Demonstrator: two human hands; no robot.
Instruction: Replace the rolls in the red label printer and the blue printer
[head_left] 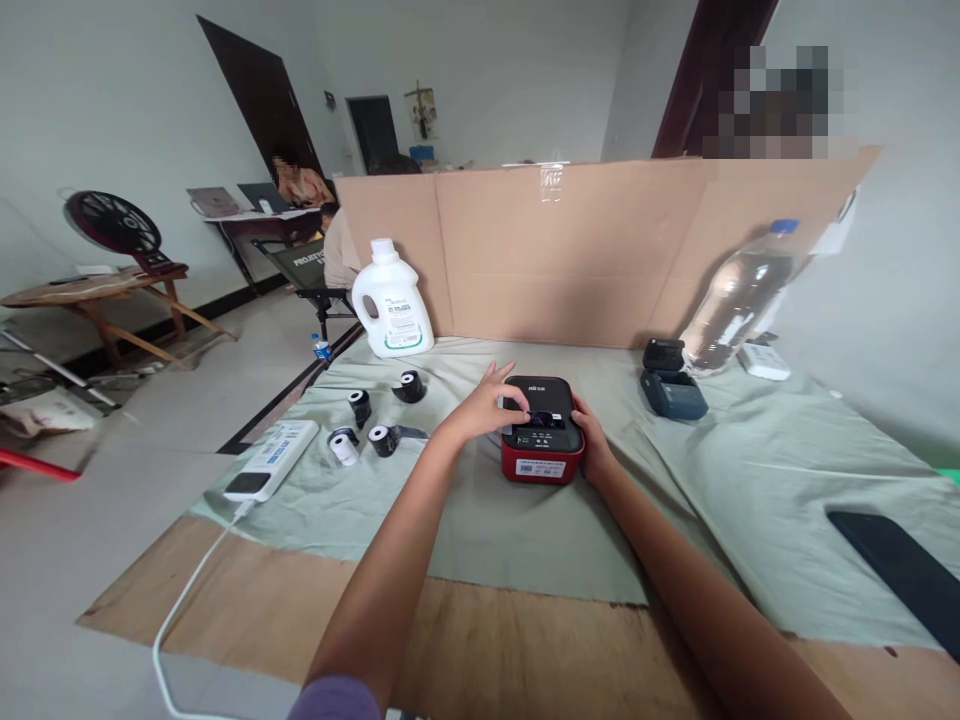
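A small receipt printer (541,467), red at the sides with a black top, stands on the green cloth in front of me. My left hand (491,403) reaches over its top from the left, thumb and forefinger pinched on a dark strip (541,419) at the slot; the other fingers are raised. Around the printer's right side my right hand (594,440) is wrapped. Several small paper rolls lie to the left, among them a white-sided roll (344,447) and a roll with a loose dark tail (382,440). Further right sits a small dark printer (673,392) with its lid up.
A cardboard sheet (570,260) stands across the back. In front of it are a white detergent jug (397,310) and a big leaning bottle (739,300). A power strip (274,460) with a white cable lies left, a black phone (900,570) right. People sit beyond.
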